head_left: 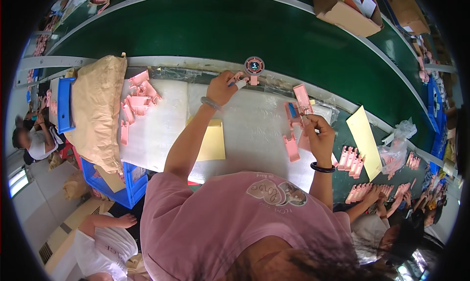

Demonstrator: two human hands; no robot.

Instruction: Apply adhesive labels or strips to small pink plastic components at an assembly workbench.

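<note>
Assembly-line room, seen from above: a dark green conveyor belt (205, 29) curves across the far side, and a counter (254, 129) under a white sheet runs along its near edge.

Left hand (223, 88): extended to the far rim of the counter. Its fingers (234, 80) are pinched on a small pink part (238, 77), one fingertip wrapped in white. A grey bracelet (210, 103) sits on the wrist. Just beyond the fingers stands a small round fan piece (254, 66) with a dark ring and a pink base.

Right hand (319, 134): raised over the counter with a black band (322, 168) on the wrist. Its fingers (313, 122) are curled shut around a pink plastic clip (295, 111) with a blue insert. The clip's long axis runs roughly away from the person, its far end tilted up and slightly left. Another pink piece (302, 97) lies just beyond these fingers, and one more (291, 148) lies just below and left of them, long axis pointing toward the belt.

Between the two forearms: a yellow sheet (211, 141) flat on the counter.

Well left of the left fingers: a heap of pink parts (137, 102), then a tan bag (98, 110) and a blue crate (115, 183).

Right of the right fingers: a yellow card (366, 139), rows of pink pieces (352, 161) and a clear plastic bag (399, 144). Another person's hand (374, 195) reaches into those rows.

On the belt, far right: an open cardboard box (345, 7).
</note>
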